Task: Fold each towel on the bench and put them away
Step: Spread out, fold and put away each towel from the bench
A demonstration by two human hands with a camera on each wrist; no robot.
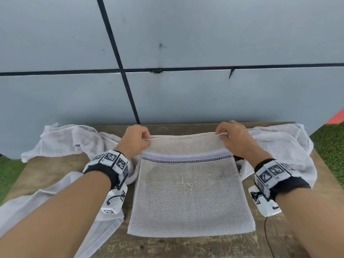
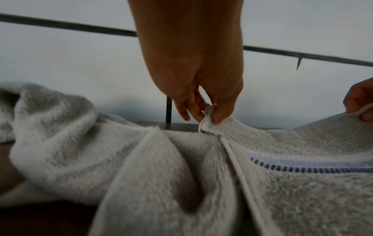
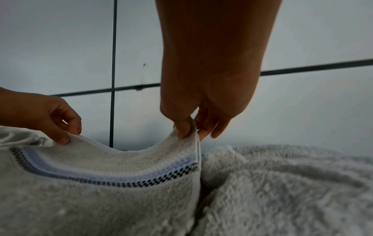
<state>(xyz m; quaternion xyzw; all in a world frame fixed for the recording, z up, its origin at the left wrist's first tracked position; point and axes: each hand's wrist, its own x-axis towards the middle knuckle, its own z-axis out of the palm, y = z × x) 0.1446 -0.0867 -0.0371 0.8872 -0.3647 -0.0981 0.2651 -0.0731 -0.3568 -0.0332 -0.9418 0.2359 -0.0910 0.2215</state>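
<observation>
Progress: early | your left hand (image 1: 136,140) and right hand (image 1: 235,139) fingers pinch the far corners of the striped towel (image 1: 188,190), flat on the table (image 1: 201,246) | loose towels (image 1: 68,140) beside each hand unfolded, none put away.

You see a pale grey terry towel (image 1: 189,194) spread flat at the middle of the wooden surface (image 1: 186,246), a blue-and-white band with a black checkered line running across it near the far end. Its far edge is lifted off the surface, both far corners raised, the edge sagging slightly between them. A crumpled towel (image 1: 65,140) of the same pale cloth lies at the far left, hanging past the surface's edge. Another (image 1: 283,146) lies rumpled at the far right. A fourth (image 1: 55,198) sprawls over the near left, one corner just beside the spread towel.
</observation>
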